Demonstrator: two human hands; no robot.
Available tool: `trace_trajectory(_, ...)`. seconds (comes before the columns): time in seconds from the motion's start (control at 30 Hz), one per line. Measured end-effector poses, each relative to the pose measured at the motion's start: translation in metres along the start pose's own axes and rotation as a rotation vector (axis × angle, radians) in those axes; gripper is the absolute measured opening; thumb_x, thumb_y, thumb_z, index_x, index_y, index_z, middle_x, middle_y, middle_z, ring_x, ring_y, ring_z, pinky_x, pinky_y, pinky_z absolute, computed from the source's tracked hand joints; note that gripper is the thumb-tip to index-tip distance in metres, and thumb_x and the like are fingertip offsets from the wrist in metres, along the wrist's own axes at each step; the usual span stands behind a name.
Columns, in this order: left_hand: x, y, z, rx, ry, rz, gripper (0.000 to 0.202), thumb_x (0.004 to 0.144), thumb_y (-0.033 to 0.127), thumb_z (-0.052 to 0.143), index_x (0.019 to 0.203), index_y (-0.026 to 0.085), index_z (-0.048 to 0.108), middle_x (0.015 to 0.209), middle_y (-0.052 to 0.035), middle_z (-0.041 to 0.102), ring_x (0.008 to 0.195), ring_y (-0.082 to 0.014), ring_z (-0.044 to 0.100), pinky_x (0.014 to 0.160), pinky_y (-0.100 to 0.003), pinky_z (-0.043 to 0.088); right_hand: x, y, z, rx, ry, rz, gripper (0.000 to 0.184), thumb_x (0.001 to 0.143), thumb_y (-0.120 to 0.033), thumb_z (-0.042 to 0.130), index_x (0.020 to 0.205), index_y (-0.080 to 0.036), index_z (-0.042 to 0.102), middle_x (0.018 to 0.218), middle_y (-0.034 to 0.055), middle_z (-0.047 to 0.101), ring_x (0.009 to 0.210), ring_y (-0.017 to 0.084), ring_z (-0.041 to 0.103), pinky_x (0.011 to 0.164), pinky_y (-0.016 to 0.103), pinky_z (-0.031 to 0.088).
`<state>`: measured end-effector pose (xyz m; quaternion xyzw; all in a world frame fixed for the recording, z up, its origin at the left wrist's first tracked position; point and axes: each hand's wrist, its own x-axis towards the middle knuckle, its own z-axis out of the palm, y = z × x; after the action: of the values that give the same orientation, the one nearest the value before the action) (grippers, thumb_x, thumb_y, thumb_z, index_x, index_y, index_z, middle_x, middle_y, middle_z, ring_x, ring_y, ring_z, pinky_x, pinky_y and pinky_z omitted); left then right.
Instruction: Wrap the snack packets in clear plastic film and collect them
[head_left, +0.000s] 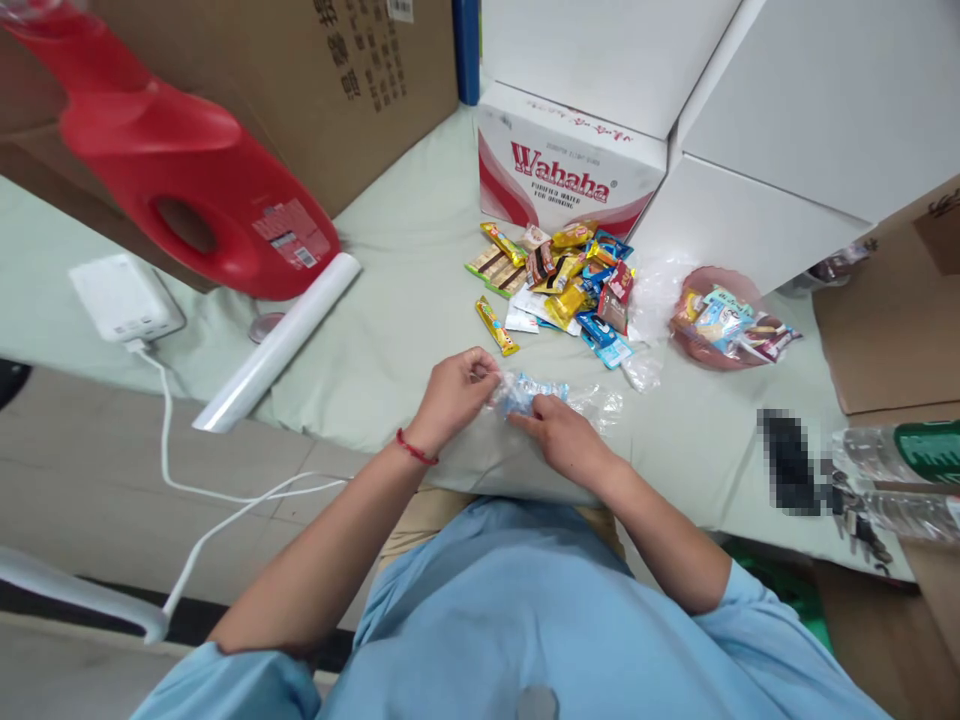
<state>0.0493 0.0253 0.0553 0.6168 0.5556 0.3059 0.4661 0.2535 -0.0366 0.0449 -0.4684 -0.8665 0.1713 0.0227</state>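
Observation:
My left hand (455, 395) pinches the left edge of a clear plastic bag (592, 402) that lies on the pale green table cover (390, 300). My right hand (559, 435) has its fingers curled on a blue-and-white wrapped snack (525, 392) that sits at or inside the bag's mouth. A red string circles my left wrist. Just beyond the hands lies a pile of wrapped snacks (559, 280) in yellow, blue and red wrappers, with one yellow bar (496, 325) lying apart at its left.
A pink bowl (694, 350) holding more snacks stands at the right. Behind are a Wahaha carton (562, 165), white boxes (810, 110) and brown cartons. A red detergent jug (187, 170), a white roll (277, 340) and a white charger (124, 298) with cable lie left.

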Motion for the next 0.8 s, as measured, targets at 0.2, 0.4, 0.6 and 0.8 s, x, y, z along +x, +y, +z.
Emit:
trace_trajectory(0.2,-0.012,0.018,0.055,0.054,-0.041,0.085,0.03,0.086,0.017,0.049,0.101,0.019,0.074,0.104,-0.0064,0.078,0.098,-0.022,0.073,0.091,-0.037,0.06,-0.012,0.005,0.007,0.209,0.146,-0.083,0.036,0.099,-0.013,0.05,0.125,-0.021,0.073,0.141,0.015,0.06,0.128,0.03,0.052,0.106,0.046,0.047)
trace_trajectory(0.4,-0.032,0.008,0.075,0.531,-0.078,0.333,0.049,0.087,0.015,0.053,0.134,0.018,0.066,0.142,-0.0153,0.062,0.132,-0.0287,0.058,0.109,-0.046,0.051,-0.05,0.033,-0.008,0.44,0.446,0.17,0.03,0.105,-0.027,0.047,0.116,-0.026,0.074,0.106,0.0087,0.072,0.103,0.024,0.066,0.096,0.041,0.054)
trace_trajectory(0.6,-0.046,0.011,0.083,0.837,-0.078,0.369,0.05,0.097,0.017,0.048,0.145,0.015,0.059,0.154,-0.0179,0.056,0.132,-0.0336,0.055,0.099,-0.051,0.047,-0.043,0.065,0.007,0.11,0.61,0.543,0.036,0.096,-0.046,0.063,0.116,-0.018,0.071,0.125,0.0196,0.062,0.122,0.037,0.052,0.109,0.059,0.043)
trace_trajectory(0.8,-0.045,0.008,0.083,0.878,-0.045,0.418,0.043,0.103,0.017,0.042,0.14,0.018,0.064,0.154,-0.0136,0.058,0.123,-0.0313,0.059,0.093,-0.048,0.045,-0.031,0.036,-0.011,0.346,0.529,0.408,0.013,0.1,-0.031,0.054,0.1,-0.023,0.065,0.102,0.0096,0.066,0.093,0.024,0.063,0.084,0.036,0.053)
